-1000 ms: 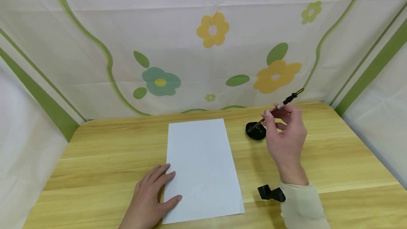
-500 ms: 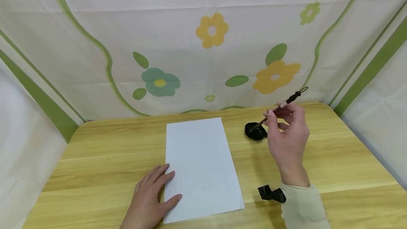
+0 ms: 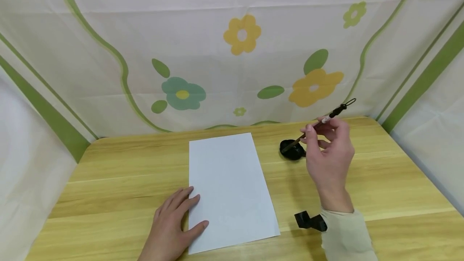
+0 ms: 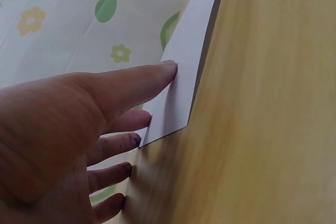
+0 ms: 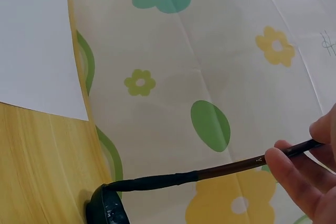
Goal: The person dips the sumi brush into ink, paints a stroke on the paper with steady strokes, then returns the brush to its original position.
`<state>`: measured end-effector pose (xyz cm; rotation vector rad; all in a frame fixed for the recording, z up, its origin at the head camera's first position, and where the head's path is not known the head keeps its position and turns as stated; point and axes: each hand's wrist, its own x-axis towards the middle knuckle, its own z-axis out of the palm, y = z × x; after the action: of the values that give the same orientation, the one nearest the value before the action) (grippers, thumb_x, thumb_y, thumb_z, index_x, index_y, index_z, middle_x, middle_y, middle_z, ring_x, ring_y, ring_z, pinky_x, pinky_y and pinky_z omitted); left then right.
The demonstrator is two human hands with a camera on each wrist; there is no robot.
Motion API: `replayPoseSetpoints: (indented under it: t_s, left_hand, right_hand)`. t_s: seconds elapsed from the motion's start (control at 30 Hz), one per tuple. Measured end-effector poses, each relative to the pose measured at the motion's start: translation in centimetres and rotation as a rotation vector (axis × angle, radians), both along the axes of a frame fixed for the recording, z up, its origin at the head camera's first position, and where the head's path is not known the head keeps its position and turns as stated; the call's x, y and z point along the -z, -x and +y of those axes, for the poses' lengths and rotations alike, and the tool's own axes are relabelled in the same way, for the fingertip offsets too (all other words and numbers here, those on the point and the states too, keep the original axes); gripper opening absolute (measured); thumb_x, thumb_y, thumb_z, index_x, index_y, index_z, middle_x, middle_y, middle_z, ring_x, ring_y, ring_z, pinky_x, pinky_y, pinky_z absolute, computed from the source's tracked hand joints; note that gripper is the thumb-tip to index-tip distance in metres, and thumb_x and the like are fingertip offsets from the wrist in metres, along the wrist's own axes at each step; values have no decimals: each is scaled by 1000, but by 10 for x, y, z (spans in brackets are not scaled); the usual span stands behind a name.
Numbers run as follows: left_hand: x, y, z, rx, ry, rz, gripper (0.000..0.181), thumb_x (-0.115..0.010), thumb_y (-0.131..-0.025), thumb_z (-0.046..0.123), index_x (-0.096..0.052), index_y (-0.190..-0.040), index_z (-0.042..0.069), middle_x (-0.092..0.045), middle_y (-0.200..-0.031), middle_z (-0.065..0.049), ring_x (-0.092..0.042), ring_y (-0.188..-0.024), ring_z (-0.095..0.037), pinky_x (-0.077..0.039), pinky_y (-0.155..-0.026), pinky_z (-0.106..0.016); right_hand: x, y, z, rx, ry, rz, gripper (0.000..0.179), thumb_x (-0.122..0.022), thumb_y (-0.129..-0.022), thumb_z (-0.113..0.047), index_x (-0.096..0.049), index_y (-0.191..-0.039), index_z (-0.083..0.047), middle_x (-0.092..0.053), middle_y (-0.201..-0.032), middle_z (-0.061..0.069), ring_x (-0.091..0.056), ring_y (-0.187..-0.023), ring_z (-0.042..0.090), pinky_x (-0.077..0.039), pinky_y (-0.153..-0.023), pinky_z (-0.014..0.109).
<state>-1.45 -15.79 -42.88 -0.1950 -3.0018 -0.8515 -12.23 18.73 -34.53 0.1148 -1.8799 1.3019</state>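
My right hand [image 3: 330,160] pinches a writing brush [image 5: 226,170] by its dark brown handle, and the hanging loop at its end points up and to the right. The brush's dark bristles touch the rim of a small black ink dish [image 5: 105,211], as the right wrist view shows. In the head view the ink dish [image 3: 293,156] stands right of a blank white sheet of paper [image 3: 228,188]. With fingers spread, my left hand [image 3: 172,224] rests at the sheet's lower left edge. Its thumb and fingertips touch the paper [image 4: 181,85] in the left wrist view.
All this lies on a wooden table [image 3: 119,176] with rounded far corners. Behind it hangs a white curtain [image 3: 217,67] printed with flowers and leaves. A black angular piece [image 3: 308,221] sticks out at my right sleeve [image 3: 346,233].
My right hand has shifted slightly right, and the brush leans over more, its loop end moving right. The paper has turned slightly. The left hand stays nearly still.
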Motion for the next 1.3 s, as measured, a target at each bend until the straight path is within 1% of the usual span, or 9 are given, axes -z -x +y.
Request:
replayPoseSetpoints:
  t_s: [0.1,0.23,0.33,0.5,0.67,0.87,0.97,1.2,1.3]
  left_hand:
    - [-1,0,1,-3,-4,-31,63,-88,-87,52,-71,-140,23,-56,-162,-1,-47,-152,-38,-39,-114,-73]
    - [-3,1,2,-9,4,-58,64,-88,-87,50,-69,-142,23,-53,-164,-1,-46,-153,-38,-37,-117,-72]
    - [-3,2,2,-10,10,-61,63,-88,-87,50,-69,-142,23,-52,-165,-2,-46,-153,-38,-36,-117,-72]
    - [-3,1,2,-15,7,-54,62,-89,-87,48,-71,-139,22,-54,-163,-2,-47,-152,-38,-37,-116,-72]
    - [-2,2,2,-19,8,-49,62,-89,-86,49,-71,-139,22,-54,-163,-2,-47,-152,-38,-38,-115,-73]
    - [0,0,4,-21,-4,-28,62,-90,-84,50,-72,-137,23,-56,-161,-1,-49,-150,-38,-39,-113,-72]
    - [0,-1,7,-21,-30,-17,61,-91,-83,50,-73,-135,22,-57,-159,-1,-50,-149,-38,-38,-113,-72]
    - [-1,-2,12,-22,-54,-26,60,-91,-83,48,-73,-135,23,-56,-160,0,-49,-150,-36,-35,-115,-70]
    - [-2,-1,13,-23,-52,-33,60,-92,-83,48,-73,-135,23,-56,-161,0,-48,-150,-36,-35,-116,-70]
  right_hand:
    - [-1,1,0,19,37,21,26,-67,-103,-1,-57,-123,11,-67,-105,-6,-77,-88,4,-62,-71,15]
    - [0,3,-2,21,66,32,25,-68,-102,-1,-57,-122,10,-66,-105,-5,-77,-88,5,-62,-71,16]
    - [1,3,-3,18,83,45,28,-68,-102,0,-54,-122,15,-66,-104,-6,-77,-87,7,-63,-70,18]
    - [2,5,-3,55,114,66,30,-67,-102,0,-53,-123,17,-67,-100,-3,-77,-85,9,-63,-70,19]
    - [4,6,-3,50,129,17,24,-66,-102,-1,-57,-123,9,-67,-101,2,-77,-85,8,-63,-69,20]
    - [6,2,1,102,179,52,19,-66,-104,-7,-61,-123,-8,-66,-101,2,-78,-84,13,-64,-67,23]
    - [7,1,5,110,189,58,20,-67,-103,-7,-61,-122,-12,-65,-101,-1,-79,-83,14,-64,-67,23]
    - [4,-1,5,139,261,60,20,-67,-102,-5,-60,-121,-5,-64,-100,0,-78,-83,17,-64,-67,23]
    - [5,-1,5,117,267,59,20,-68,-103,-5,-60,-122,-5,-63,-101,2,-78,-84,17,-64,-68,24]
